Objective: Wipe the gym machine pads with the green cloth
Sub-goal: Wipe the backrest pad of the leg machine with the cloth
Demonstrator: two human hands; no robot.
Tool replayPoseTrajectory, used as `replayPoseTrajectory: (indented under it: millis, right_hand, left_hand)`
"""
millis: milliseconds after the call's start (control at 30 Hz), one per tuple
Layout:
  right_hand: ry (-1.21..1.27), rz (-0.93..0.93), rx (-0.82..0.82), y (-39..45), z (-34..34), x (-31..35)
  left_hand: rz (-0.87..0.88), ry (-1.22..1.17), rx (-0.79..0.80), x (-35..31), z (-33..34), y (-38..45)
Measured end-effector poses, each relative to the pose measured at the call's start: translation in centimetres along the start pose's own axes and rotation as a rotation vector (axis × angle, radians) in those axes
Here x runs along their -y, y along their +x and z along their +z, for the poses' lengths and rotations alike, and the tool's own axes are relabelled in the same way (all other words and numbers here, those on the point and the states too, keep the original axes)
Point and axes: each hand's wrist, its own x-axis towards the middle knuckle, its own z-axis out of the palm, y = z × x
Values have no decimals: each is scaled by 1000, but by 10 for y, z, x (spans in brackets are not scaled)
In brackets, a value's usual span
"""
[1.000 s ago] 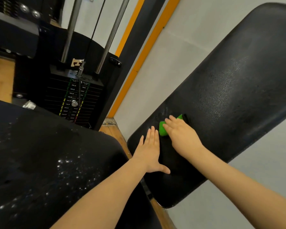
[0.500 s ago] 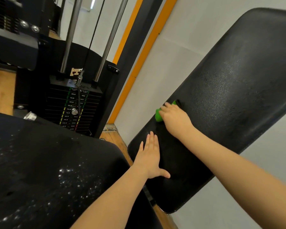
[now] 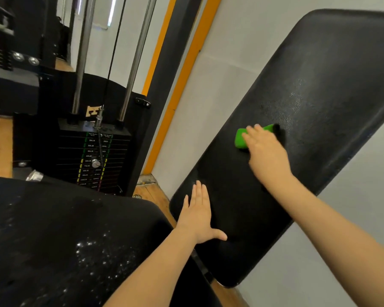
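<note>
1. Backrest pad, long, black and tilted against a pale wall, fills the right side; its textured skin shines in patches near the middle, which reads as damp from wiping.

2. Seat pad spreads across the lower left corner, speckled with bright droplets along its near edge, likely spray waiting for the cloth, so that pad appears not yet wiped.

3. Weight stack with its steel guide rods stands behind the seat pad, beside an orange wall stripe; it plays no part in the job.

4. Right hand lies on top of the green cloth, grip pressed down over it with fingers laid across rather than curled round, a hold suited to pushing the cloth flat along the surface.

5. Left hand rests flat on the backrest pad's lower end near its left edge, fingers straight and together, thumb spread, holding nothing; it seems placed there to brace the pad and steady the person's reach.

6. Green cloth, bunched small, sits on the backrest pad about midway up, toward its left edge, peeking out past the right hand's fingertips.
</note>
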Motion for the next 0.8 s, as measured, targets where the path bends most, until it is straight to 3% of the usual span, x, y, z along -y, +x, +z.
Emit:
replayPoseTrajectory:
  millis: [100, 300, 367, 500, 600, 700, 800]
  right_hand:
    - [-10, 69, -73, -24, -2, 5]
    - [106, -190, 82, -110, 16, 54]
    - [75, -145, -2, -99, 9, 34]
    - [53, 151, -165, -70, -25, -27]
    - [25, 212, -226, -83, -25, -26]
    - [44, 103, -117, -130, 0, 24]
    - [120, -143, 133, -192, 16, 71]
  left_hand:
    - [0, 6, 10, 0, 0, 0]
    - [-2, 5, 7, 1, 1, 1]
    - [-1, 2, 4, 1, 1, 1]
    - [-1, 12, -3, 1, 2, 1]
    - [-4, 17, 3, 0, 1, 1]
    - [-1, 14, 11, -1, 0, 0]
    - [3, 15, -3, -3, 0, 0]
